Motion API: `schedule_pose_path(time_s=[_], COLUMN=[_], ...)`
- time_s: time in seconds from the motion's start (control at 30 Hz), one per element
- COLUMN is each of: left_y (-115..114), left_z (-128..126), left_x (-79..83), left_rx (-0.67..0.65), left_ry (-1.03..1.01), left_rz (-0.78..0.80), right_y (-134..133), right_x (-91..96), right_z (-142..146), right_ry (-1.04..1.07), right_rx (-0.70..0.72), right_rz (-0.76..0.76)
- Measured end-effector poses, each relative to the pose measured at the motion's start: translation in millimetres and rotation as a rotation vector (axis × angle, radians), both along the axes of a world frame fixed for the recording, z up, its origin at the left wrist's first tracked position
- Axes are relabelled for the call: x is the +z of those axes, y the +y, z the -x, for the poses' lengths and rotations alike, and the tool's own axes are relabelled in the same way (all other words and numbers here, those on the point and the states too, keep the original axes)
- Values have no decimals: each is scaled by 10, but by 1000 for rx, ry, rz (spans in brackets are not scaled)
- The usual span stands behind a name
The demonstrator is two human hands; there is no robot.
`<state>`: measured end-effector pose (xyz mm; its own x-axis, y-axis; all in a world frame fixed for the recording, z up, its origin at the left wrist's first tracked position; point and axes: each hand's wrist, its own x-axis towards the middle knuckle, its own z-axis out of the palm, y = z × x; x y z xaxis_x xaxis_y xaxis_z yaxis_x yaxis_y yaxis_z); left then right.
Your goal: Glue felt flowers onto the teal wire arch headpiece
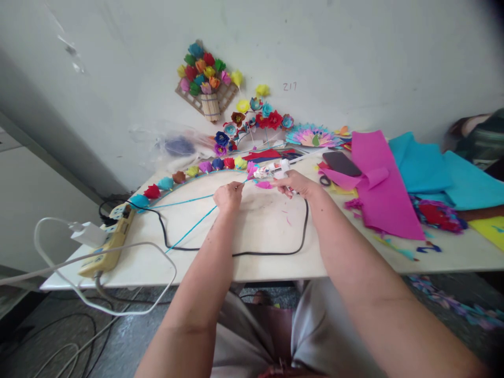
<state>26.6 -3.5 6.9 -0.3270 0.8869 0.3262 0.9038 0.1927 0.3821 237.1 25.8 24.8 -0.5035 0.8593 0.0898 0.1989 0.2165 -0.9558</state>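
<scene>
My left hand (228, 196) is closed in a pinch on a thin turquoise stick (192, 227) that runs down to the left across the white table (252, 257). My right hand (293, 183) is wrapped round a glue gun (271, 169), its nozzle pointing left toward the stick's tip. A small pink paper piece (263, 185) lies between the two hands, at my right fingertips. The gun's black cord (236, 254) loops across the table in front of me.
A curved row of coloured paper flowers (197, 170) lies behind my hands. Pink felt (384, 194), blue felt (433, 168) and a dark phone (340, 163) lie to the right. A power strip (106, 244) with a white charger sits at the left edge. More paper flowers (205, 71) hang on the wall.
</scene>
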Motion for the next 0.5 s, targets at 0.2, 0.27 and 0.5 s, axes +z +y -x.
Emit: schedule_pose_path(time_s=[0.2,0.27,0.5], left_y=[-6,-3,-18], left_z=[-18,-19,-33], left_x=[-5,-8,-5], left_rx=[-21,-18,-24], left_ry=[1,-3,3], left_rz=[-22,-22,-31], right_y=[12,15,29], right_x=[-20,-25,-36], right_z=[27,33,30], right_ry=[3,5,30], right_rx=[-28,-38,-59], right_rz=[-14,-11,-14])
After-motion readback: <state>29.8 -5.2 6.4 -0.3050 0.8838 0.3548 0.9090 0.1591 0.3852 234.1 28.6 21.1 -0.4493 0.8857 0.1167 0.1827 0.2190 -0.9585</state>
